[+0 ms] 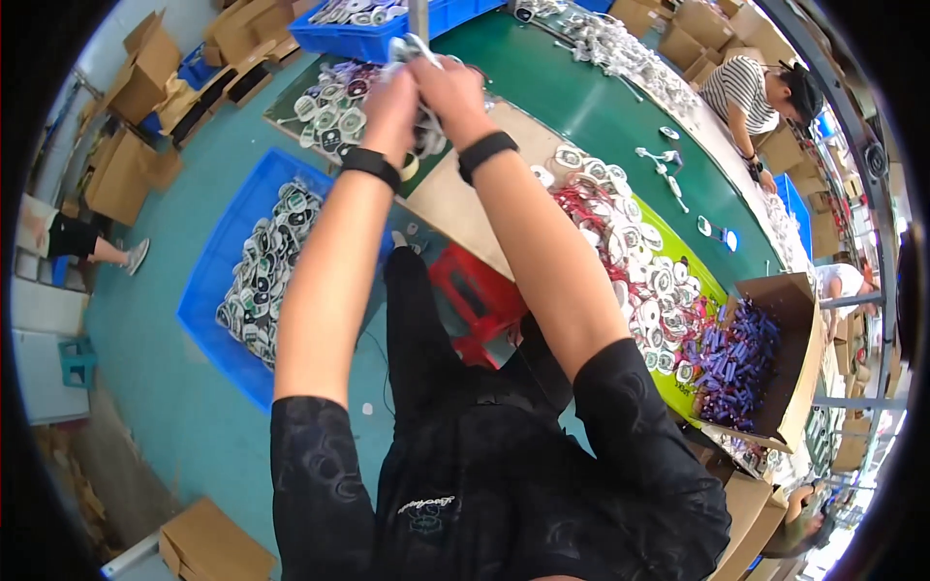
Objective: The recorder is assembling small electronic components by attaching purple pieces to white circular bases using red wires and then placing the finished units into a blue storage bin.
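Observation:
My left hand (390, 105) and my right hand (449, 89) meet at the far end of my outstretched arms, beside a metal post. Both are closed and somewhat blurred, gripping a white plastic part (412, 48) whose exact shape I cannot make out. Beneath and beside them lies a heap of round white plastic housings (334, 121) with dark and green insides. A pale board (450, 194) covers the near edge of the bench. To its right, more white round housings with red wires (639, 257) are piled on a lime-green tray (683, 397).
A blue bin (223, 218) full of housings stands on the floor at left. Purple cylindrical cells with wires (731, 363) fill a cardboard box (794, 387) at right. Beyond the green conveyor belt (581, 107) works a person in stripes (746, 97). A red stool (475, 290) sits under the bench.

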Tool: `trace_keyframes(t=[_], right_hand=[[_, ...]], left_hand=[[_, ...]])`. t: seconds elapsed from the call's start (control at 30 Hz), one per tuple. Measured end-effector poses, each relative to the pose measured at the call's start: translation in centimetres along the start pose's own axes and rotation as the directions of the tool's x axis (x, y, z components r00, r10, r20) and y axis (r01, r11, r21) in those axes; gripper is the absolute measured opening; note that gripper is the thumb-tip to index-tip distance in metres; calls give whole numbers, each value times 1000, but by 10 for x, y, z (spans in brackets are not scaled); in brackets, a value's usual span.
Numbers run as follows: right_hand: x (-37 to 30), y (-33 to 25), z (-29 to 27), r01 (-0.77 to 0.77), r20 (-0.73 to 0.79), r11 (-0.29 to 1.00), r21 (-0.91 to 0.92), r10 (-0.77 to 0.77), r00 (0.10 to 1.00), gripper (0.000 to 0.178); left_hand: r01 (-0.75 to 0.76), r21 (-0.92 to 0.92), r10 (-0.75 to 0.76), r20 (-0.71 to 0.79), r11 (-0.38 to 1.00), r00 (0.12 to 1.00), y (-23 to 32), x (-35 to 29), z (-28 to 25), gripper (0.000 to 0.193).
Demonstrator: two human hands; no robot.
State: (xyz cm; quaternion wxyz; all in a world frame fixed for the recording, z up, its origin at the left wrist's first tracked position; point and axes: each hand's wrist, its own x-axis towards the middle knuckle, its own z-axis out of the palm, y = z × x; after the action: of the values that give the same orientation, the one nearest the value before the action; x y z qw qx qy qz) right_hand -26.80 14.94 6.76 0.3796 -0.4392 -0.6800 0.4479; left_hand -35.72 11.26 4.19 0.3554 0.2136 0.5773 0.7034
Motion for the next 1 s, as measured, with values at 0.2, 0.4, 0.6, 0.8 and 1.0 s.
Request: trace_keyframes(t=[0.2, 0.4, 0.6, 0.8, 1.0], right_hand=[[10, 159, -85, -225, -137, 948, -227, 197, 971, 63], [-11, 169, -57, -369, -193, 914, 166, 397, 897, 57], [4, 194, -77, -544, -88, 835, 81, 550, 830, 70], [-35, 135, -43, -516, -148, 816, -261, 494, 857, 65], [-16, 175, -59, -517, -22, 850, 99, 521, 853, 53]], left_hand=[[106, 499, -209, 155, 860, 965, -109, -11, 96, 67], [182, 656, -351, 135, 733, 927, -160, 26, 70, 68], [115, 778, -366, 154, 617, 918, -130, 6, 91, 73], [152, 768, -374, 121, 622, 919, -142, 11, 33, 73], [174, 535, -442, 426, 827, 789, -155, 45, 32, 57]])
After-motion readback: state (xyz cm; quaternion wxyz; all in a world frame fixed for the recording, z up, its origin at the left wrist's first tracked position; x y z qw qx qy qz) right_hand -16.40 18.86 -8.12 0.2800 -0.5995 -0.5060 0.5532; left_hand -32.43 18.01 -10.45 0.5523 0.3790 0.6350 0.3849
